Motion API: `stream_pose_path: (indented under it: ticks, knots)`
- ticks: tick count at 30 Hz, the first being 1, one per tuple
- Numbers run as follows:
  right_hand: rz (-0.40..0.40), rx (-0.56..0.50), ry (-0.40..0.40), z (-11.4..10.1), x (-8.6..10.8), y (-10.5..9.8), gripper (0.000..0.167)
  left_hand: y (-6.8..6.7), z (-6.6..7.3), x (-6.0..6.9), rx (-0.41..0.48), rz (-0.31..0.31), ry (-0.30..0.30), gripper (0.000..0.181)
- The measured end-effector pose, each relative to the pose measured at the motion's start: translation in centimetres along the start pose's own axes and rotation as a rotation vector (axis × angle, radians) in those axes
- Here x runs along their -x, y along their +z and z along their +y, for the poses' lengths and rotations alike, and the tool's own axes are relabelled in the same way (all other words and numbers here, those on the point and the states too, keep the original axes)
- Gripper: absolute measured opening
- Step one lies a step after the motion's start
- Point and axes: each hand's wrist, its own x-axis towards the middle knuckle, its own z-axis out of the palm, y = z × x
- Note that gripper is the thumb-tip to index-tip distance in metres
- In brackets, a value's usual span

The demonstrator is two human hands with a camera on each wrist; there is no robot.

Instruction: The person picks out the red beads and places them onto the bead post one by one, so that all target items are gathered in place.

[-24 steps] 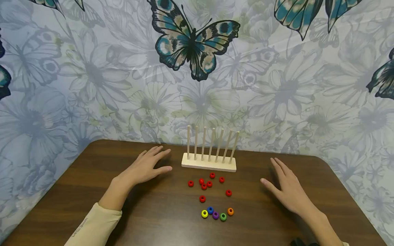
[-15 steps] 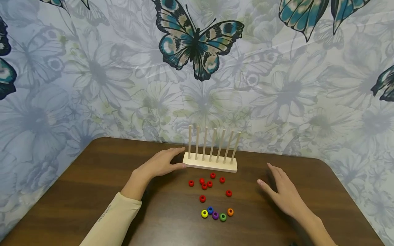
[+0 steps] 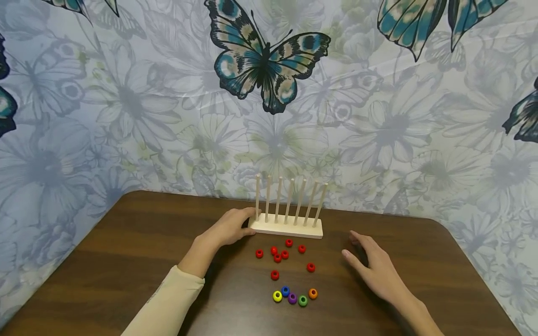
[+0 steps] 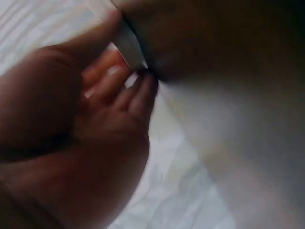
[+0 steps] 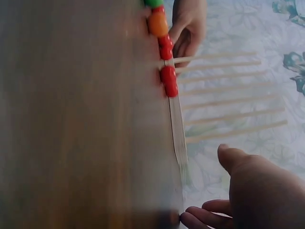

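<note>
A pale wooden peg stand [image 3: 287, 227] with a row of upright pegs stands at the back of the table. My left hand [image 3: 229, 227] grips its left end, thumb in front and fingers behind; the blurred left wrist view shows the base end [image 4: 128, 45] between them. Over the table to the right, my right hand [image 3: 378, 268] is held apart from the stand with relaxed fingers and nothing in it. Several red beads [image 3: 275, 275] lie scattered before the stand. Nearer me are a yellow bead [image 3: 277, 296], a blue bead [image 3: 285, 291], a purple bead [image 3: 292, 298], a green bead [image 3: 302, 301] and an orange bead [image 3: 313, 293].
The brown wooden table [image 3: 105, 275] has rounded back corners. Directly behind its back edge hangs a butterfly-and-flower patterned backdrop [image 3: 168, 116].
My left hand has moved right to the peg stand and taken hold of its left end. My right hand has drifted left and a little nearer me. The beads keep their arrangement.
</note>
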Motion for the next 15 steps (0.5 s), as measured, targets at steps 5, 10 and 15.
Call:
stream_pose_path:
  ticks: [5,10,15]
  knots:
    - [0.021,-0.033,-0.021,-1.0,-0.2,0.6,0.057,-0.2,0.0,0.1,0.003,0.012,0.015,0.057]
    - [0.018,-0.062,-0.017,-2.2,0.2,2.0,0.048,0.3,0.2,0.2,0.007,-0.010,0.016,0.058]
    - [0.009,-0.116,-0.032,-3.4,0.1,3.3,0.043,0.8,0.5,0.2,0.016,-0.008,0.030,0.058]
